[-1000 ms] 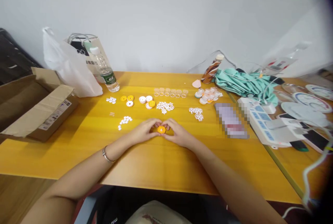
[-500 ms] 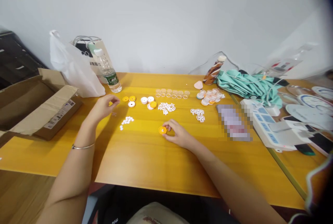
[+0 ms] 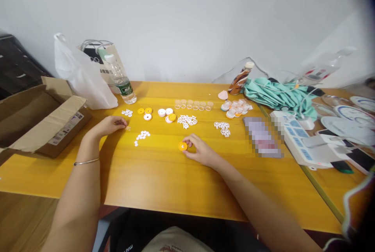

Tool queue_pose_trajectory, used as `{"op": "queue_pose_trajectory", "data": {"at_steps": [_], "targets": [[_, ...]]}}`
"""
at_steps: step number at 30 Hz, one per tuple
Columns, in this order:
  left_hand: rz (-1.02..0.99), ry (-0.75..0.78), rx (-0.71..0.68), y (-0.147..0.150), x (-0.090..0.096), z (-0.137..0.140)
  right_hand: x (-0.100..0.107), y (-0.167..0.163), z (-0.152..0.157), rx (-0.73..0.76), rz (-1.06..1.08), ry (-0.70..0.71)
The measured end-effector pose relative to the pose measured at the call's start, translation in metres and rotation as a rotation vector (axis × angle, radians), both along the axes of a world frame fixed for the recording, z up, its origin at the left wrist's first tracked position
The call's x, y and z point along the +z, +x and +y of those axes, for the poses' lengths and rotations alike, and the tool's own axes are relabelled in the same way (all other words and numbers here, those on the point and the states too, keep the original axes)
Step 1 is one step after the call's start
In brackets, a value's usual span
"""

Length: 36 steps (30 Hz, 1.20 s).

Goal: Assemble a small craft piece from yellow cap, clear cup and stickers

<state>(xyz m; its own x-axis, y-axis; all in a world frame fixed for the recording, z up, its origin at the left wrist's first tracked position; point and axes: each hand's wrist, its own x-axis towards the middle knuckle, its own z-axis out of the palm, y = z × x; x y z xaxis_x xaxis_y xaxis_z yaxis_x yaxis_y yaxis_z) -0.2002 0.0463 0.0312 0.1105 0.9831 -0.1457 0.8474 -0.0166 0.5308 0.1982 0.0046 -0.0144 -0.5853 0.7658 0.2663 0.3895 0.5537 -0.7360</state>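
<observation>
My right hand (image 3: 200, 150) pinches a yellow round disc (image 3: 183, 146) with a small white centre, held just over the table. At the left, my left hand (image 3: 113, 125) is low over the table, fingertips together at some tiny clear pieces (image 3: 128, 128); whether one is between them is too small to tell. Behind it lie small white parts (image 3: 127, 113), and to its right a scatter of little white discs (image 3: 143, 135). Yellow discs (image 3: 144, 110), white discs (image 3: 165, 112) and white openwork gear-like parts (image 3: 187, 120) lie farther back.
Clear cups (image 3: 193, 105) stand in a row, with a pile of clear and coloured caps (image 3: 236, 108) to their right. A water bottle (image 3: 125, 88), cardboard box (image 3: 63, 127), brown drink bottle (image 3: 241, 79), green cloth (image 3: 278, 95) and power strip (image 3: 295, 142) surround the work area.
My left hand has come down and slightly left, toward the tiny clear pieces, uncovering the small white parts behind it. My right hand still holds the yellow disc in place.
</observation>
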Motion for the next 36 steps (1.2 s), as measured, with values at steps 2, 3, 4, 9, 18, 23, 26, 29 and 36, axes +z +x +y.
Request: {"op": "queue_pose_trajectory", "data": {"at_steps": [2,3,4,9,18,23,26,29,36], "targets": [[0.005,0.004,0.001,0.002,0.000,0.000,0.000,0.000,0.000,0.001,0.000,-0.001],[0.006,0.005,-0.001,0.003,0.000,0.000,0.000,0.000,0.000,0.001,-0.001,-0.001],[0.007,0.006,-0.005,0.003,0.000,0.000,0.000,0.000,0.000,0.001,-0.003,-0.001],[0.064,0.030,-0.005,0.004,-0.002,0.001,0.001,0.000,0.000,0.001,-0.010,-0.004],[0.068,0.007,0.053,0.005,0.006,-0.003,0.002,0.000,0.000,-0.001,-0.003,-0.008],[-0.037,0.135,0.027,0.026,0.018,-0.007,0.002,-0.002,0.000,-0.006,-0.002,-0.008],[-0.088,0.225,-0.120,0.072,0.018,-0.014,0.002,-0.004,0.000,-0.020,-0.005,-0.014],[-0.199,0.260,-0.378,0.131,0.006,-0.029,0.001,-0.005,-0.001,-0.032,-0.009,-0.011],[-0.404,0.214,-0.539,0.200,-0.027,-0.053,0.000,-0.006,0.000,-0.026,-0.030,0.010]]}}
